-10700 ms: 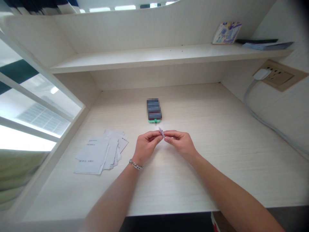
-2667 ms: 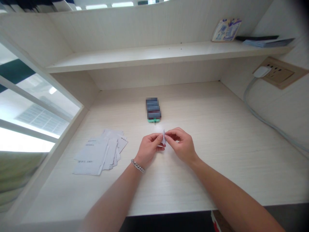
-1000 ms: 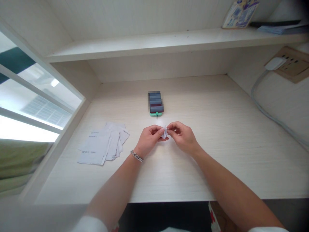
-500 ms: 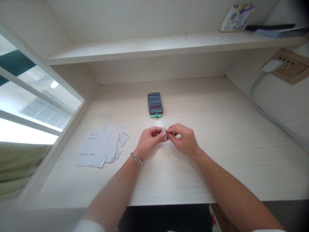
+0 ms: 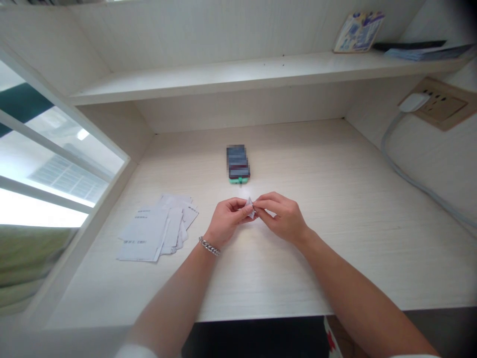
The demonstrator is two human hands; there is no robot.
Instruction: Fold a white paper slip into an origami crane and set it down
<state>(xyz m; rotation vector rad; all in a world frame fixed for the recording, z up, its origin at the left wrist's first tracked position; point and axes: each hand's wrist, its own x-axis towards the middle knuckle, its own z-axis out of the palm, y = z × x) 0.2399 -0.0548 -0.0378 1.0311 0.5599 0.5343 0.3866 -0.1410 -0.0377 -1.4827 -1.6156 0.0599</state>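
Both hands meet just above the pale wooden desk (image 5: pixel 335 238), a little in front of its middle. My left hand (image 5: pixel 226 223), with a chain bracelet on the wrist, and my right hand (image 5: pixel 281 219) pinch one small folded piece of white paper (image 5: pixel 250 206) between their fingertips. The paper is mostly hidden by the fingers. A phone (image 5: pixel 238 163) with a green case edge lies flat on the desk just beyond the hands.
A loose pile of white printed slips (image 5: pixel 154 228) lies to the left of my hands. A shelf (image 5: pixel 261 74) runs above the desk with a card (image 5: pixel 357 32) and booklets at its right end. A wall socket (image 5: pixel 434 102) with a grey cable is on the right wall.
Over the last second the hands stayed together on the folded paper, fingers shifting slightly. The head tilted up a little, so the scene sits slightly lower in view.
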